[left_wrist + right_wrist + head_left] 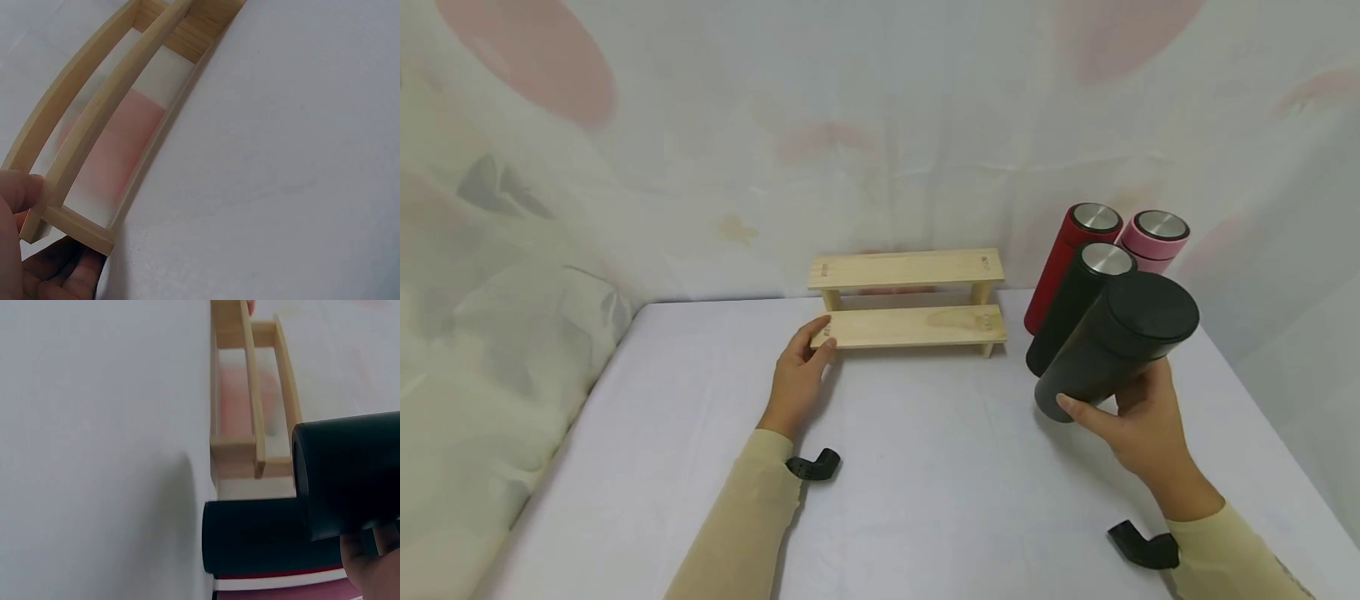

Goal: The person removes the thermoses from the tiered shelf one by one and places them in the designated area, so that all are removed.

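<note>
A two-step wooden rack (917, 327) stands at the back of the table. At its left end, my left hand (797, 379) grips the lower step between thumb and fingers; the left wrist view shows the fingers by the rack's leg (80, 230). On the right, my right hand (1142, 433) holds a thick black thermos bottle (1097, 358) from below and the side. That bottle is tilted and off the table, its shadow falling on the cloth. Right behind it stands another black thermos bottle (1072, 304) with a silver lid top, partly hidden.
A red thermos bottle (1063, 258) and a pink thermos bottle (1156, 237) stand behind the black ones at the right. A white cloth (917, 483) covers the table. Patterned curtain fabric (880, 167) hangs close behind the rack, with more fabric along both sides.
</note>
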`<move>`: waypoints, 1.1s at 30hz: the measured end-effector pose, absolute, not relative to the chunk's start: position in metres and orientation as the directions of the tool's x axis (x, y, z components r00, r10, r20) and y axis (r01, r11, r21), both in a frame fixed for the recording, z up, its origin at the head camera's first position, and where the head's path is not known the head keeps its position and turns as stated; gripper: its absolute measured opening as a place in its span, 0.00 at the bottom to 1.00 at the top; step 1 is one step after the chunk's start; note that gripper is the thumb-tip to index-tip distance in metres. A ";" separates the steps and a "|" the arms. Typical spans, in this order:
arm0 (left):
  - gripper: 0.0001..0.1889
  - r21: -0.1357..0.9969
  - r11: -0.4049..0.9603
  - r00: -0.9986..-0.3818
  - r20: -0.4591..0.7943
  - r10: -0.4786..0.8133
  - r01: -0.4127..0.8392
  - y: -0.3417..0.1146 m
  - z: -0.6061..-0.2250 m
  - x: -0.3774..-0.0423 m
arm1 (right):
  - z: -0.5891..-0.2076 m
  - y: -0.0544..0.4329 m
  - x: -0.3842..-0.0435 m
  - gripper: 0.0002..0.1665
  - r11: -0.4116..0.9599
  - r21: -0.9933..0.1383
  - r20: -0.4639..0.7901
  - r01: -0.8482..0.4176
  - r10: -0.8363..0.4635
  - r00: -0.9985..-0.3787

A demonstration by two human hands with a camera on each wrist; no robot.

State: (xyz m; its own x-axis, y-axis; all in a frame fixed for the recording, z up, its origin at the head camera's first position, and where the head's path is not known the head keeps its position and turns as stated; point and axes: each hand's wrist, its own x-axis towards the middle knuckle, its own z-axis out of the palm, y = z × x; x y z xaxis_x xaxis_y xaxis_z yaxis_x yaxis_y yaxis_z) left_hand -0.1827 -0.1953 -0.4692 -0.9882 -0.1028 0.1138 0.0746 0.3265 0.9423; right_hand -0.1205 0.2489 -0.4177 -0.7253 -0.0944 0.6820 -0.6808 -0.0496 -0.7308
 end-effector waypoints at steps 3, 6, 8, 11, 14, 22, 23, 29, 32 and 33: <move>0.26 0.940 0.334 -0.988 0.113 -0.101 0.074 -0.195 -0.470 -0.183 | -0.416 0.254 -0.123 0.61 -0.073 -0.724 0.690 -0.686 -0.079 -0.719; 0.26 0.941 0.330 -0.988 0.119 -0.099 0.080 -0.195 -0.470 -0.184 | -0.415 0.258 -0.124 0.60 -0.064 -0.727 0.687 -0.684 -0.064 -0.724; 0.26 0.942 0.326 -0.988 0.120 -0.101 0.081 -0.194 -0.469 -0.184 | -0.414 0.261 -0.124 0.61 -0.044 -0.726 0.687 -0.686 -0.052 -0.724; 0.26 0.941 0.330 -0.987 0.119 -0.105 0.078 -0.194 -0.469 -0.184 | -0.414 0.266 -0.126 0.61 -0.038 -0.717 0.697 -0.696 -0.020 -0.717; 0.25 0.940 0.332 -0.987 0.121 -0.110 0.078 -0.193 -0.469 -0.184 | -0.414 0.271 -0.129 0.61 -0.063 -0.712 0.700 -0.700 0.023 -0.714; 0.25 0.943 0.324 -0.986 0.121 -0.114 0.078 -0.194 -0.469 -0.184 | -0.416 0.286 -0.133 0.58 -0.105 -0.741 0.649 -0.664 0.145 -0.747; 0.25 0.942 0.325 -0.986 0.121 -0.114 0.078 -0.194 -0.469 -0.183 | -0.417 0.287 -0.133 0.57 -0.083 -0.753 0.637 -0.653 0.157 -0.755; 0.25 0.943 0.326 -0.988 0.108 -0.113 0.066 -0.195 -0.469 -0.184 | -0.420 0.293 -0.131 0.54 0.059 -0.861 0.503 -0.505 0.250 -0.827; 0.25 0.945 0.320 -0.988 0.106 -0.110 0.066 -0.195 -0.470 -0.184 | -0.424 0.295 -0.131 0.54 0.096 -0.905 0.423 -0.413 0.292 -0.858; 0.25 0.945 0.318 -0.988 0.107 -0.107 0.068 -0.195 -0.470 -0.184 | -0.425 0.296 -0.132 0.53 0.112 -0.917 0.398 -0.383 0.303 -0.866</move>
State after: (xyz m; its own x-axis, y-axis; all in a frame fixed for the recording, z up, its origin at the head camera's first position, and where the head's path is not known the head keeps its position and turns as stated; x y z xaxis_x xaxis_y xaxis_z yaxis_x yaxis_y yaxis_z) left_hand -0.1836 -0.1953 -0.4699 -0.9884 -0.1073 0.1071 0.0679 0.3185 0.9455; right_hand -0.1315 0.2958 -0.4249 -0.8658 0.3030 0.3982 -0.3828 0.1115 -0.9171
